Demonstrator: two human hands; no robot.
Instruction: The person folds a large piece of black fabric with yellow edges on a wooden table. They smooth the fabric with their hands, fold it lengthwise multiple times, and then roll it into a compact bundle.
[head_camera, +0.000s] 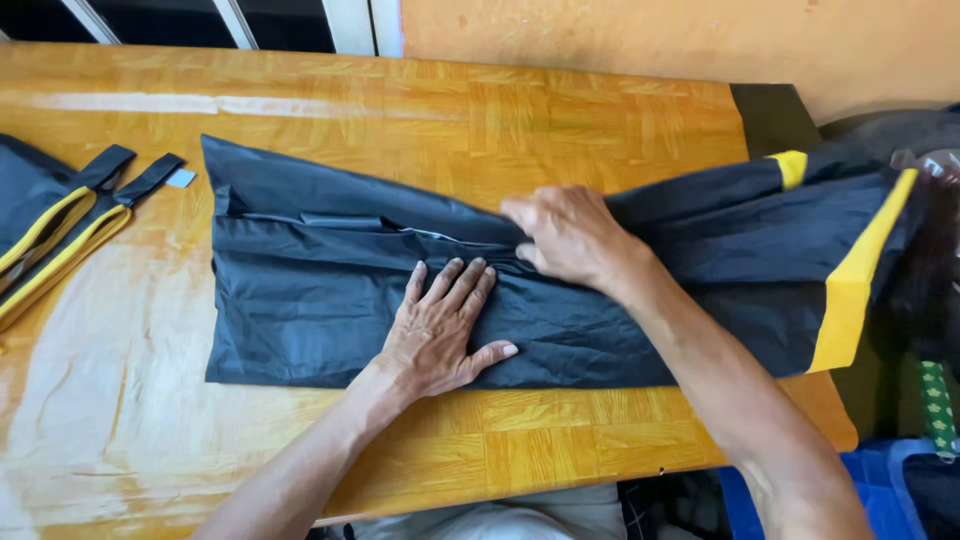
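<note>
Two bare forearms reach in from the lower edge, no sleeves, watch or rings visible. The left hand (440, 330) and right hand (570, 238) are ungloved, nails short. A strip of pale clothing shows at the person's waist.

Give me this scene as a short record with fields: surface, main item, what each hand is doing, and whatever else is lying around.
Surface: glossy orange-brown wooden parquet table
Main item: long black fabric garment with yellow stripes, folded lengthwise, its right end hanging past the table edge
Left hand: palm flat, fingers spread, pressing the fabric
Right hand: fingers curled, gripping a fold near the middle
Other item: black strapped fabric piece with yellow trim at the table's left end
Beside it: small pale tag on the tabletop
Background: orange wall behind the table
</note>
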